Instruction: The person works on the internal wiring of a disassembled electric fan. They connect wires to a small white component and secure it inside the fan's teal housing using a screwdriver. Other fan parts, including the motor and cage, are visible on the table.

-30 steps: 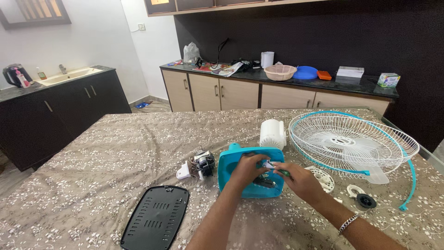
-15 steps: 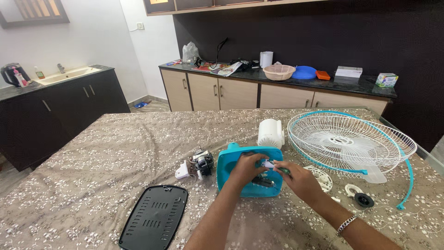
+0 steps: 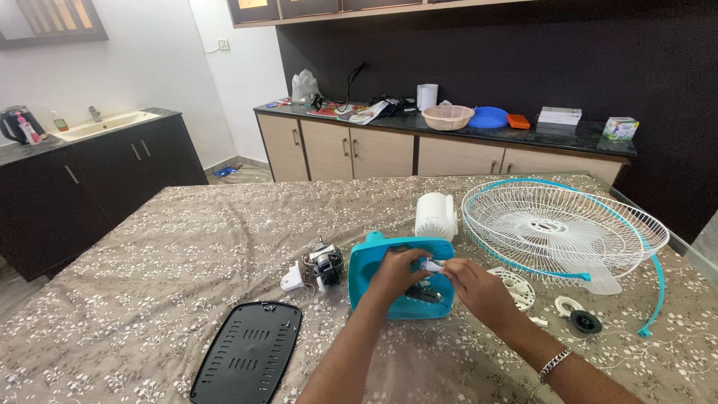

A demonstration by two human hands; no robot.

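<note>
A turquoise fan base housing point(image 3: 366, 269) lies open on the table in front of me. My left hand point(image 3: 396, 273) rests on its rim, fingers curled into the cavity. My right hand point(image 3: 475, 288) pinches a small white part point(image 3: 431, 265) just above the housing's inside. Dark components show inside the housing below my fingers. A small fan motor with wires point(image 3: 324, 263) and a white piece point(image 3: 292, 280) lie just left of the housing.
A white fan grille with blue rim point(image 3: 561, 224) sits at the right, a white motor cover point(image 3: 436, 215) behind the housing. A black vented plate point(image 3: 247, 363) lies near left. A white disc point(image 3: 516, 286) and a black knob point(image 3: 584, 322) lie at right. Counters stand behind.
Both hands stay at the housing, with only slight finger shifts. The view has drifted a little.
</note>
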